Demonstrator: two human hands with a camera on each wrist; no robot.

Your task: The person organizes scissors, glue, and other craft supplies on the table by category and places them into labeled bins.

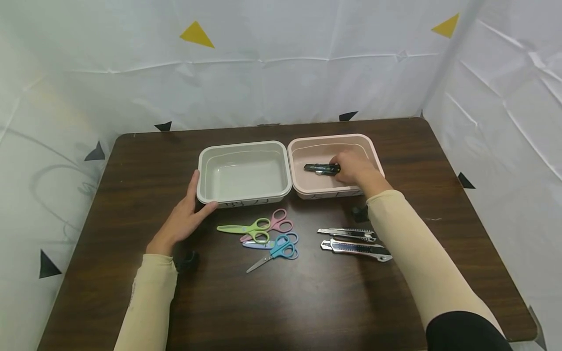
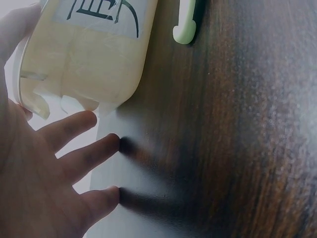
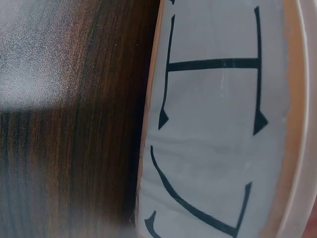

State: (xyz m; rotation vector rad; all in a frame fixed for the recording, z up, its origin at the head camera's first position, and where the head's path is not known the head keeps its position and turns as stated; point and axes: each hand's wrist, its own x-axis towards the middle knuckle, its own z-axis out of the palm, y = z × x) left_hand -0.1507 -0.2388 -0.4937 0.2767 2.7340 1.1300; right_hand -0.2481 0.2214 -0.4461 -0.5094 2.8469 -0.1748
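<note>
- The black cutter lies in the pink box, left of the nearer right hand. Fingers pinch its right end. It points along the front edge.
- The left hand spreads its fingers by the green box's left edge.
- Box labels have big black marks, cut off; I can't read them.

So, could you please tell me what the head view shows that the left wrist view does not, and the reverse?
Only the head view shows the right hand holding a dark cutter, the pink container, and two cutters on the table.

Only the left wrist view shows the palm side of the left hand and a close-up of the label.

Both show the left hand, pale container, table and, apparently, the green scissors.
</note>
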